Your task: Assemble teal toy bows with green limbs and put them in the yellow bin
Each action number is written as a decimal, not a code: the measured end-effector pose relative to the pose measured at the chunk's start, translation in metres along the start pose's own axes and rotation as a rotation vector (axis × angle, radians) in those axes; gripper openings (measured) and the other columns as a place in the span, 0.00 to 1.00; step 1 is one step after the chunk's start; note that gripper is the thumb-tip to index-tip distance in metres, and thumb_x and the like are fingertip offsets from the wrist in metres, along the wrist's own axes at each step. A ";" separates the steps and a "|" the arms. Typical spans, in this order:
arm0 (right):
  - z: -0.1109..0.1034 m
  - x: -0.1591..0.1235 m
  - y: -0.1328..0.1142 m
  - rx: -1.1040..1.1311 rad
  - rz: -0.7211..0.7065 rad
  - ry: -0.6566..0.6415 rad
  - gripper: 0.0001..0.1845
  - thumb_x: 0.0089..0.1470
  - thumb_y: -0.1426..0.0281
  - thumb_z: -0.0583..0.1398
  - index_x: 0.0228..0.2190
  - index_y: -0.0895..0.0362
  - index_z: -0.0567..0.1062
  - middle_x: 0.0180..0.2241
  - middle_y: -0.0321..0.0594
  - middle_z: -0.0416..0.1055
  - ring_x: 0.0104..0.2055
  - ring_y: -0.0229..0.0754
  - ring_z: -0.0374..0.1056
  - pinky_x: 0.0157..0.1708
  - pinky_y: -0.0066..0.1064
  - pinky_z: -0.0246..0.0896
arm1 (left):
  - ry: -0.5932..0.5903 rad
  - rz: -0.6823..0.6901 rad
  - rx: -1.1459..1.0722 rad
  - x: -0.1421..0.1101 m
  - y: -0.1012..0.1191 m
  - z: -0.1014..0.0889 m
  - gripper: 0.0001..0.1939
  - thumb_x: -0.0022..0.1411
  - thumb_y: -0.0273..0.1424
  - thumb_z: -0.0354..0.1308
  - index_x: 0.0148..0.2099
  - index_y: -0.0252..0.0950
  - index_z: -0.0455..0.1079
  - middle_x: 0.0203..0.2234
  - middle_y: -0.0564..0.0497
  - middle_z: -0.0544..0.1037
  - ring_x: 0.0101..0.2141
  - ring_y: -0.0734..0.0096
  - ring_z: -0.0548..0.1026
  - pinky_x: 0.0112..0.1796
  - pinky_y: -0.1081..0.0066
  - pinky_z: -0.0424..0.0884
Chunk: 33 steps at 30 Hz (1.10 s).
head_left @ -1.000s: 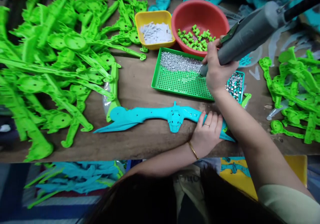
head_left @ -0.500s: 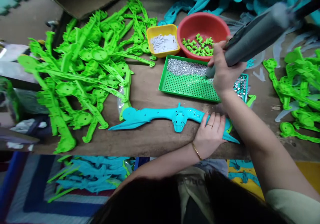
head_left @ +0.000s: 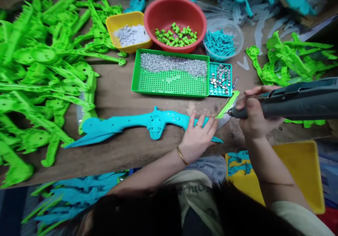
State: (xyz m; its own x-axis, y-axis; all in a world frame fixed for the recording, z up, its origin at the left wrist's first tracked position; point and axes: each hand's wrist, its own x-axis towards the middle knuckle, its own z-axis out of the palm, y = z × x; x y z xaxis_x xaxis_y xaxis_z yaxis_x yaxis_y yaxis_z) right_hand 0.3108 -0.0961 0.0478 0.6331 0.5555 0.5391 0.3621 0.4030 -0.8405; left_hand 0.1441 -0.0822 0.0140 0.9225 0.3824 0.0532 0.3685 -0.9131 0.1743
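A long blue plastic toy bow part [head_left: 126, 124] lies across the front of the bench, with a raised oval piece at its middle. My left hand [head_left: 199, 135] is over its right end, fingers curled across it and holding it against the bench. My right hand [head_left: 257, 120] is wrapped round a dark grey electric screwdriver [head_left: 301, 97], held nearly level. Its tip points left, close to a green plastic part [head_left: 229, 104] beside the bow's right end. I cannot tell whether the tip touches anything. My left thumb is hidden.
Beyond the bow stand a green tray [head_left: 171, 91] of small silver screws and a small tray [head_left: 220, 79] of round metal pieces. Behind are a yellow tub [head_left: 129, 48], a red bowl [head_left: 174, 11] and a clear tub [head_left: 239, 39]. Green parts [head_left: 50, 56] are heaped at left.
My right hand has moved the screwdriver from the screw tray to the right and nearer, by the bow's right end. My left hand keeps its hold. The whole view has shifted right.
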 end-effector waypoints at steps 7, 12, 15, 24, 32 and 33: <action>-0.001 -0.004 0.019 0.002 0.069 -0.007 0.12 0.50 0.64 0.67 0.37 0.47 0.71 0.26 0.27 0.68 0.19 0.31 0.64 0.20 0.25 0.64 | 0.014 0.014 0.056 -0.004 -0.001 0.007 0.36 0.63 0.48 0.58 0.66 0.34 0.60 0.63 0.43 0.66 0.59 0.47 0.67 0.59 0.43 0.62; -0.003 -0.010 0.027 -0.042 0.104 0.015 0.16 0.47 0.61 0.69 0.36 0.48 0.70 0.23 0.25 0.65 0.19 0.33 0.65 0.21 0.29 0.67 | 0.020 0.010 0.052 -0.004 -0.001 0.008 0.34 0.64 0.47 0.57 0.66 0.35 0.60 0.64 0.43 0.65 0.59 0.48 0.67 0.59 0.43 0.62; 0.001 0.000 0.017 -0.075 0.201 0.015 0.15 0.46 0.62 0.69 0.33 0.51 0.71 0.24 0.27 0.68 0.19 0.32 0.65 0.20 0.29 0.67 | 0.032 0.012 0.053 -0.004 -0.001 0.007 0.35 0.63 0.47 0.58 0.66 0.35 0.61 0.64 0.43 0.66 0.58 0.49 0.68 0.58 0.45 0.64; 0.120 0.061 0.030 0.081 0.053 0.085 0.14 0.48 0.58 0.66 0.31 0.52 0.70 0.25 0.29 0.69 0.18 0.31 0.64 0.19 0.28 0.66 | 0.061 0.040 0.054 -0.006 -0.002 0.009 0.34 0.66 0.48 0.53 0.66 0.33 0.60 0.64 0.41 0.65 0.58 0.48 0.68 0.57 0.48 0.66; 0.134 0.052 0.069 -0.113 0.092 -0.036 0.13 0.53 0.55 0.62 0.34 0.50 0.71 0.31 0.35 0.71 0.37 0.44 0.76 0.40 0.44 0.77 | 0.131 0.047 0.026 -0.009 -0.003 0.013 0.27 0.70 0.41 0.48 0.65 0.32 0.62 0.64 0.41 0.65 0.57 0.51 0.68 0.56 0.49 0.66; 0.131 0.052 0.070 -0.112 0.091 -0.027 0.13 0.53 0.55 0.62 0.35 0.50 0.71 0.31 0.35 0.71 0.38 0.45 0.76 0.40 0.45 0.77 | 0.137 0.047 0.027 -0.009 -0.003 0.013 0.27 0.70 0.41 0.48 0.65 0.32 0.62 0.64 0.41 0.65 0.57 0.51 0.68 0.56 0.50 0.67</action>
State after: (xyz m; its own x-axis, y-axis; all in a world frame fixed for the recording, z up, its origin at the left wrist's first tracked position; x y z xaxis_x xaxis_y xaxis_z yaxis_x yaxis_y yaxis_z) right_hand 0.2793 0.0557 0.0242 0.6483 0.6063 0.4605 0.3795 0.2670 -0.8858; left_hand 0.1365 -0.0851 0.0000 0.9150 0.3535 0.1942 0.3303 -0.9331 0.1422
